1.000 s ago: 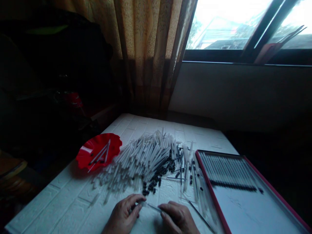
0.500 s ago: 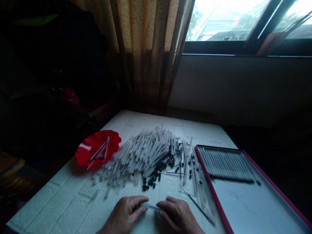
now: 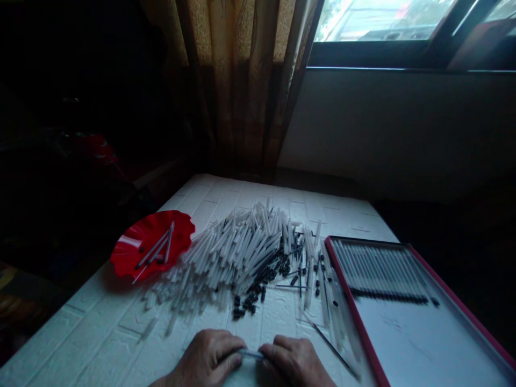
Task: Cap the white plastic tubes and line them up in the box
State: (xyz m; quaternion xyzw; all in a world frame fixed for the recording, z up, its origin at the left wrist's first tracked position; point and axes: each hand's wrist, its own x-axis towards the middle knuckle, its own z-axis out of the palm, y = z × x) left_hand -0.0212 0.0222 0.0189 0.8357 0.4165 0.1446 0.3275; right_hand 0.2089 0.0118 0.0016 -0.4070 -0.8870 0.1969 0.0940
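Both my hands sit at the near edge of the table, with my left hand (image 3: 205,360) and my right hand (image 3: 292,363) pinching a thin whitish plastic tube (image 3: 250,354) between them. Its ends disappear into my fingers. Just beyond them lies a large loose heap of similar tubes (image 3: 237,258), many with black tips. Small black pieces (image 3: 246,301) are scattered along its near side. A thin black rod (image 3: 336,349) lies close to my right hand.
A red fluted dish (image 3: 177,236) holding a few tubes stands left of the heap. At right, a red-rimmed tray (image 3: 357,317) holds a neat row of tubes (image 3: 381,269). The table has a white brick-pattern surface (image 3: 100,333). A curtain (image 3: 242,86) and window (image 3: 382,21) stand behind.
My view has tilted down, so the window and table sit higher in the frame. My hands have come closer together, and the tube between them now lies nearly level.
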